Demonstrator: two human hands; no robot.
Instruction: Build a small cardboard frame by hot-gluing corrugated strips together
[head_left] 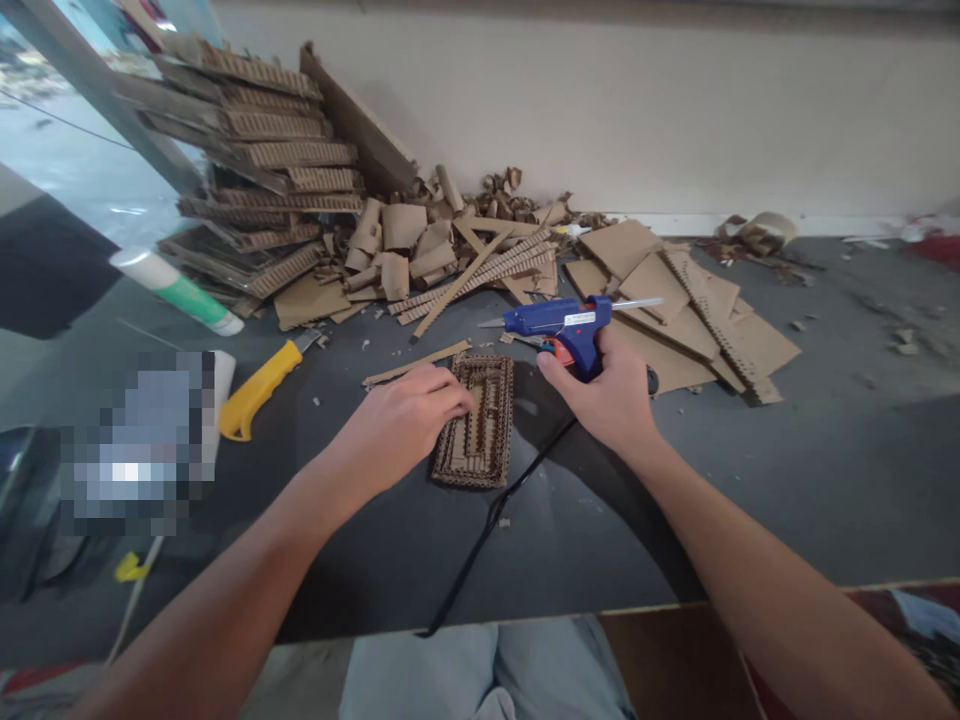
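My right hand (619, 395) is wrapped round the handle of a blue hot glue gun (551, 318), held just above the table. Its nozzle points left and a pale glue stick juts from the back. My left hand (420, 408) is closed at the left edge of a small rectangular cardboard piece (495, 465), fingers pressed together on it. This piece lies flat, with corrugated strips standing round its border and an inner strip rectangle. Those fingertips hide part of its left side. A thin cardboard strip (382, 377) lies just beyond my left hand.
A black cord (480, 540) runs from the glue gun to the table's front edge. A yellow-handled cutter (259, 395) and white-green tube (180, 292) lie left. Stacked corrugated pieces (292, 155), curled scraps (405, 230) and flat cardboard sheets (667, 300) fill the back.
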